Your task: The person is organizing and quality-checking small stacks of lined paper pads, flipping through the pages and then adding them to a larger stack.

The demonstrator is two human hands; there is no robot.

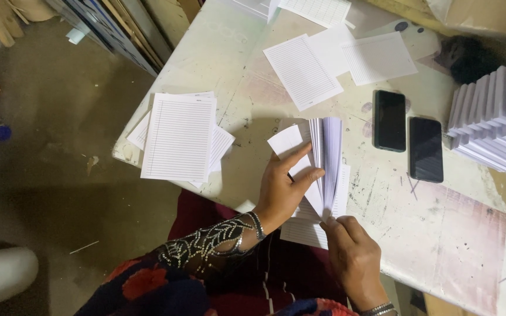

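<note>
Holding a fanned bundle of lined sheets between both hands, left hand and right hand gripping it; more loose sheets wait left of them on the bench.

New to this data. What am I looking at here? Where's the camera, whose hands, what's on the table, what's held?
There is no machine: a person works with two bare hands, and the single picture comes from a camera worn on their head, looking down. The left hand, with a beaded sleeve and bracelet, spreads its fingers into a fanned bundle of lined sheets standing on edge. The right hand pinches the bundle's near bottom corner. Both hands grip it. On the worn white table lie a pile of lined sheets at the left edge, loose lined sheets further back, two dark phones side by side, and a staggered stack of paper bundles at the right. The floor beneath is bare concrete.
</note>
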